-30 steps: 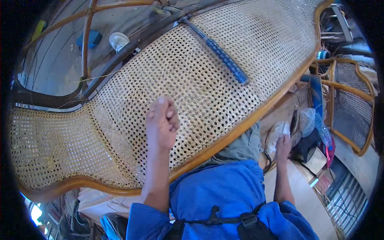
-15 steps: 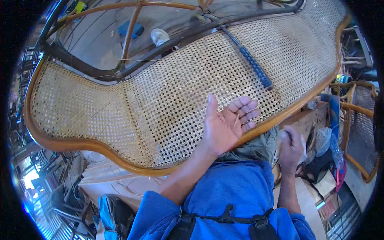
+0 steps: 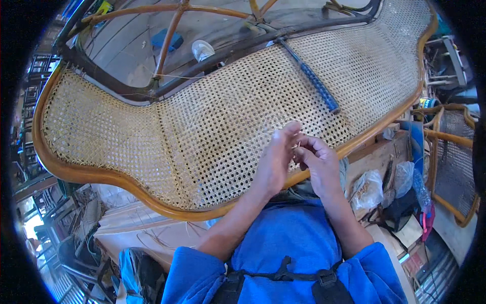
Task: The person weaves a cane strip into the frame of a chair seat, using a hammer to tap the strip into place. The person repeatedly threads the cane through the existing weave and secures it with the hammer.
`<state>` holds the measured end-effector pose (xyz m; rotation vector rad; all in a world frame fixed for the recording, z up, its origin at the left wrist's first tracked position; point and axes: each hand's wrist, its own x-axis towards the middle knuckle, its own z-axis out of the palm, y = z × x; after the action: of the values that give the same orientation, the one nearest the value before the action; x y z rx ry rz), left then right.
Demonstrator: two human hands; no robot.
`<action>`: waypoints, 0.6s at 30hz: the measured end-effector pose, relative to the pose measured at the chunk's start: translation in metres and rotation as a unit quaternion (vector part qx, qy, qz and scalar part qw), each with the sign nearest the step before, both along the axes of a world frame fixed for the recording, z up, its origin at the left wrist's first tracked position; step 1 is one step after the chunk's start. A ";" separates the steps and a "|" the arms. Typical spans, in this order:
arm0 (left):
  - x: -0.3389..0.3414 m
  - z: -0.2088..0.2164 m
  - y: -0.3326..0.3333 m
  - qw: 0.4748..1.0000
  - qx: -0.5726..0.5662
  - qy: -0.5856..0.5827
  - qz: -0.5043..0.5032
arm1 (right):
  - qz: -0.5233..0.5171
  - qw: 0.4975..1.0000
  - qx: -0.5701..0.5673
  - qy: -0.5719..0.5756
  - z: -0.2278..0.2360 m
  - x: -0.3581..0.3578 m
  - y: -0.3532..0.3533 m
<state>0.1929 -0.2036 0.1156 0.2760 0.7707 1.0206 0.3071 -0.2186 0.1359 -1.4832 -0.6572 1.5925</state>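
Note:
My left hand [image 3: 273,163] is held cupped above the near edge of a long woven cane panel [image 3: 228,131], its palm turned toward the right hand. Small, thin, pale slivers lay in that palm a moment before; now they are largely hidden. My right hand [image 3: 323,166] meets it from the right, thumb and fingertips pinched together. A tiny pale tip shows between the fingers, too small to name surely. A hammer [image 3: 319,87] with a dark blue ribbed grip rests on the cane beyond both hands.
A curved brown rattan frame [image 3: 131,191] edges the panel. At right lie a clear plastic bag [image 3: 368,190] with small brown pieces and a cane-backed chair [image 3: 453,147]. Darker frame poles [image 3: 169,40] stand at the far left. Loose strips lie on a pale board [image 3: 136,230].
My right hand has come up from beside the plastic bag to the left hand, fingertips at its palm. The left hand has turned from spread to cupped.

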 end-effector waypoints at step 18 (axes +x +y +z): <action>0.028 0.001 -0.027 0.918 0.046 0.263 -0.293 | -0.143 0.904 -0.163 -0.369 -0.050 0.174 -0.199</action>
<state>0.2210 -0.2302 0.1167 0.8328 1.0383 0.4040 0.4809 -0.4175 0.0858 -2.3507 -0.5468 0.9076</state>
